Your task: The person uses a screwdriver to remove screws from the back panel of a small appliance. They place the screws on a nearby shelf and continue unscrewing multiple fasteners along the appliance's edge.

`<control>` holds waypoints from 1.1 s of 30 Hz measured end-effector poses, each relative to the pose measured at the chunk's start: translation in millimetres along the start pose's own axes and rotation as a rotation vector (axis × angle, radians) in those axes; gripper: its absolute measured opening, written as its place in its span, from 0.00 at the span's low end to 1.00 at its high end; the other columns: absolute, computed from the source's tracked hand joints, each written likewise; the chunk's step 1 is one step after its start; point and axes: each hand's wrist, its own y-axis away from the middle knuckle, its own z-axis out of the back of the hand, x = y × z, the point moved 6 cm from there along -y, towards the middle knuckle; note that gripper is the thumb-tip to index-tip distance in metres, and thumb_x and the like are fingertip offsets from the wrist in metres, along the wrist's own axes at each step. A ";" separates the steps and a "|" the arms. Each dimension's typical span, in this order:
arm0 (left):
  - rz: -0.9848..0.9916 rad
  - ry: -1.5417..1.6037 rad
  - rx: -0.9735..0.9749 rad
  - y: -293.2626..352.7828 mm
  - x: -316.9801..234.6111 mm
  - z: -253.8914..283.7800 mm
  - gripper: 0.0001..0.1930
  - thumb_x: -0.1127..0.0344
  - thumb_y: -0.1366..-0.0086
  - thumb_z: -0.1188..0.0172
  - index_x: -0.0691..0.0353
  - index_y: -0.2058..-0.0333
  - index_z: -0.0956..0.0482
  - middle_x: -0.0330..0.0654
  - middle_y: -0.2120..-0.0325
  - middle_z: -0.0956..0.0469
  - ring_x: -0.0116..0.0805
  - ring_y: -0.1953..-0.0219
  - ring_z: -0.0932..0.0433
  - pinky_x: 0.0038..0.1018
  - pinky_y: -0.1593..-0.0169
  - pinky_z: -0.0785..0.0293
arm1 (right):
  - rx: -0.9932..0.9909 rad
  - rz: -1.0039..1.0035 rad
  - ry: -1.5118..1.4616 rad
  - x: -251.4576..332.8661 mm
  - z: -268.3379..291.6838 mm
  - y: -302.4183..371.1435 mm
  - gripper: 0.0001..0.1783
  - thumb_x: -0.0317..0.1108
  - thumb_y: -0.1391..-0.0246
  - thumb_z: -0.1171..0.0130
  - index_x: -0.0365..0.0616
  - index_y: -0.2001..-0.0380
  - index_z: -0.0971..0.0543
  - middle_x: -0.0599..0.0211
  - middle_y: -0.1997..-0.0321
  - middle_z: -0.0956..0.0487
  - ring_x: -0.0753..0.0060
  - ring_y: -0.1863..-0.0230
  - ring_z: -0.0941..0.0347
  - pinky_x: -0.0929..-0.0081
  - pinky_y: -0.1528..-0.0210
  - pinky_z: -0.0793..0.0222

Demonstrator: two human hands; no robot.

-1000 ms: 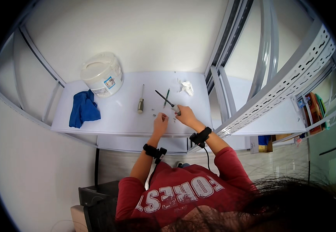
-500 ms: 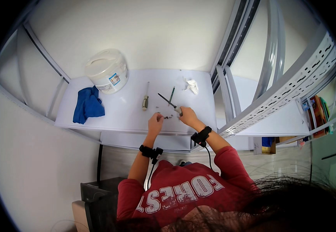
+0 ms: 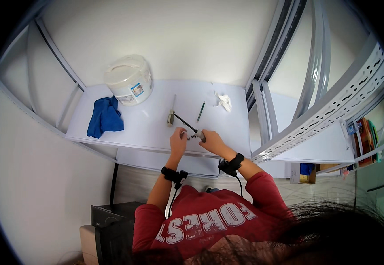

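The small parts (image 3: 193, 136) lie on the counter (image 3: 150, 132) in the gap between the two hands, close to the near edge. From the left hand (image 3: 178, 139) they are just to the right; from the right hand (image 3: 213, 143), just to the left. Both are about equally near. The parts are too small to give one clear long axis.

The right hand is wrapped around the handle of a dark-shafted screwdriver (image 3: 186, 123), whose axis slants away and to the left, passing beyond the parts. The left hand has its fingers drawn in toward the thumb; whether it has hold of anything, I cannot tell.

The shaft's tip comes up beside the handle of a second screwdriver (image 3: 171, 118), which points away from the person; whether they touch is unclear. A green pen (image 3: 200, 112) lies past the held shaft, with a tissue (image 3: 224, 102) farther right. Well to the left are a blue cloth (image 3: 105, 117) and a white bucket (image 3: 128, 80).
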 end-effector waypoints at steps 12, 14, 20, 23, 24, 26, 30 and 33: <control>0.076 0.133 -0.062 -14.3 30.8 8.2 0.11 0.72 0.50 0.40 0.65 0.68 0.30 0.41 0.76 0.25 0.31 0.74 0.25 0.25 0.68 0.29 | 0.059 -0.010 -0.034 2.9 -4.3 10.5 0.13 0.33 0.63 0.41 0.37 0.75 0.30 0.51 0.77 0.25 0.46 0.71 0.29 0.58 0.67 0.33; 0.132 0.290 -0.005 -11.1 30.6 -1.2 0.10 0.74 0.49 0.41 0.65 0.67 0.32 0.41 0.76 0.25 0.29 0.75 0.25 0.23 0.71 0.29 | 0.036 -0.001 -0.044 0.8 -5.9 9.1 0.13 0.34 0.62 0.41 0.37 0.75 0.30 0.50 0.77 0.26 0.46 0.71 0.29 0.59 0.68 0.34; 0.184 0.426 0.107 -2.1 21.2 -19.3 0.08 0.77 0.46 0.45 0.64 0.68 0.34 0.40 0.79 0.26 0.25 0.79 0.26 0.20 0.76 0.30 | -0.099 -0.019 -0.122 7.2 -3.2 0.0 0.15 0.36 0.59 0.40 0.36 0.74 0.31 0.50 0.77 0.26 0.45 0.72 0.29 0.59 0.70 0.34; 0.110 0.258 0.147 4.2 6.2 -26.8 0.06 0.76 0.46 0.45 0.64 0.69 0.33 0.40 0.80 0.26 0.27 0.79 0.26 0.22 0.75 0.31 | -0.180 -0.031 -0.187 9.5 1.2 -8.1 0.16 0.37 0.57 0.39 0.36 0.73 0.31 0.49 0.77 0.26 0.45 0.73 0.29 0.61 0.72 0.34; 0.075 0.188 0.161 6.5 -1.5 -28.5 0.06 0.76 0.46 0.45 0.64 0.69 0.32 0.41 0.81 0.26 0.28 0.79 0.26 0.22 0.75 0.31 | -0.193 -0.036 -0.174 9.8 2.2 -9.8 0.16 0.37 0.57 0.39 0.36 0.73 0.31 0.49 0.77 0.26 0.45 0.72 0.29 0.60 0.72 0.34; 0.000 0.091 0.152 9.3 -12.0 -28.6 0.05 0.76 0.46 0.46 0.64 0.70 0.32 0.43 0.82 0.26 0.31 0.79 0.26 0.25 0.74 0.32 | -0.212 -0.037 -0.172 10.7 3.2 -11.5 0.16 0.37 0.57 0.40 0.36 0.72 0.31 0.48 0.76 0.25 0.44 0.72 0.29 0.59 0.72 0.34; -0.116 0.037 0.140 12.2 -32.7 -26.5 0.04 0.75 0.46 0.46 0.64 0.70 0.31 0.46 0.82 0.27 0.38 0.79 0.27 0.29 0.73 0.32 | -0.235 -0.055 -0.206 3.7 1.8 -14.3 0.15 0.35 0.59 0.40 0.35 0.71 0.30 0.47 0.76 0.25 0.43 0.72 0.29 0.59 0.71 0.33; -0.096 0.019 0.147 12.2 -39.2 -24.9 0.04 0.76 0.46 0.46 0.64 0.70 0.31 0.45 0.82 0.26 0.37 0.79 0.27 0.28 0.73 0.31 | -0.252 -0.061 -0.214 0.1 2.9 -14.6 0.14 0.34 0.60 0.39 0.35 0.73 0.30 0.48 0.78 0.26 0.45 0.73 0.28 0.62 0.73 0.33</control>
